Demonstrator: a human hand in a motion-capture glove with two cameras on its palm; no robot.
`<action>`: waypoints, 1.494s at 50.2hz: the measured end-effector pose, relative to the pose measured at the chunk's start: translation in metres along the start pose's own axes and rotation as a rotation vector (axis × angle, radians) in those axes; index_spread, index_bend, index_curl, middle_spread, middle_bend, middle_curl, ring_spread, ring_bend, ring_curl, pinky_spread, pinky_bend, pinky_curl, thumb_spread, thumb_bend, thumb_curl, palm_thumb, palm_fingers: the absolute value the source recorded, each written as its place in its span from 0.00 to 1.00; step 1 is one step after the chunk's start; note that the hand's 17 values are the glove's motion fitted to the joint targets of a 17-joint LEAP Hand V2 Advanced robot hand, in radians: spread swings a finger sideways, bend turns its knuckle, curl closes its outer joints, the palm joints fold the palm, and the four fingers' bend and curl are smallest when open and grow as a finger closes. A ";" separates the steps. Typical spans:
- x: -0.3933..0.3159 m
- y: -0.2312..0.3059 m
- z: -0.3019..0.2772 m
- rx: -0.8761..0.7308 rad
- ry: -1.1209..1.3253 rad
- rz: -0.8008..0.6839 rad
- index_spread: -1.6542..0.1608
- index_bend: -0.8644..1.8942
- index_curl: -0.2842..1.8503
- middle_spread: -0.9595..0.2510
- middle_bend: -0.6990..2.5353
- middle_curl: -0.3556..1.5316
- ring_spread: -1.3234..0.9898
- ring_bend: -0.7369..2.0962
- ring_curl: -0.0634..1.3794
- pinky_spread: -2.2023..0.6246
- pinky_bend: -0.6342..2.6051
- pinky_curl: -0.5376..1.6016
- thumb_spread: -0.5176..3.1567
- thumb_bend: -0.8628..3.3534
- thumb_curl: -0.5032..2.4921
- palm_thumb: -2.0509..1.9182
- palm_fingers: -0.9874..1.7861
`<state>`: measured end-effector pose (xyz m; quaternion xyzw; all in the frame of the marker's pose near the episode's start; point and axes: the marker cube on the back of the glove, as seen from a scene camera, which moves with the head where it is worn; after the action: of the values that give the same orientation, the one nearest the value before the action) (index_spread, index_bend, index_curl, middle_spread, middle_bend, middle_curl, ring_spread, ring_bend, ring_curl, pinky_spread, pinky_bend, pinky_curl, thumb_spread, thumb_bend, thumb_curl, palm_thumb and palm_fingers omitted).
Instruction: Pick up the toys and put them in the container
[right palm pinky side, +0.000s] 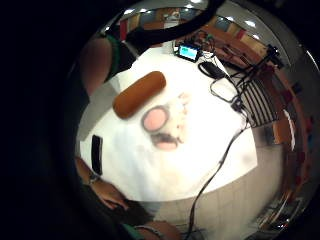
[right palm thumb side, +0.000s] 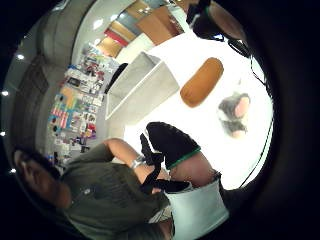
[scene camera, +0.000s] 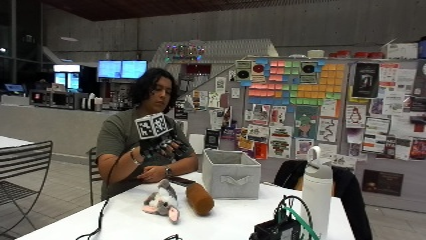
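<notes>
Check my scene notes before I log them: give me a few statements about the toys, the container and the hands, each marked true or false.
1. The gloved right hand is raised above the table, holding no toy. True.
2. The plush mouse is already in the grey container. False: it lies on the table, outside the container.
3. The brown toy lies beside the mouse. True.
4. The container stands on the floor. False: it stands on the table, behind the toys.
5. The bare hand holds the brown toy. False: it rests by the table edge, apart from it.
</notes>
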<state>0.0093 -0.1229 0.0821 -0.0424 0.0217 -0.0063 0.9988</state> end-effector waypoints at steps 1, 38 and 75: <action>0.000 -0.009 0.008 -0.014 0.006 0.001 0.70 0.37 0.25 0.66 0.28 0.30 0.45 0.41 0.17 0.76 0.37 0.38 0.48 0.20 0.24 0.52 0.51; 0.013 -0.101 0.181 -0.562 0.111 0.123 0.75 0.40 0.28 0.78 0.24 0.29 0.56 0.26 0.08 0.79 0.47 0.42 0.39 0.19 0.27 0.51 0.25; -0.155 -0.052 -0.001 0.351 -0.324 -0.075 0.70 0.38 0.35 0.51 0.30 0.36 0.38 0.52 0.26 0.63 0.50 0.43 0.43 0.24 0.36 0.65 0.71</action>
<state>-0.1457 -0.1727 0.0917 0.1308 -0.1419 -0.0401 0.9804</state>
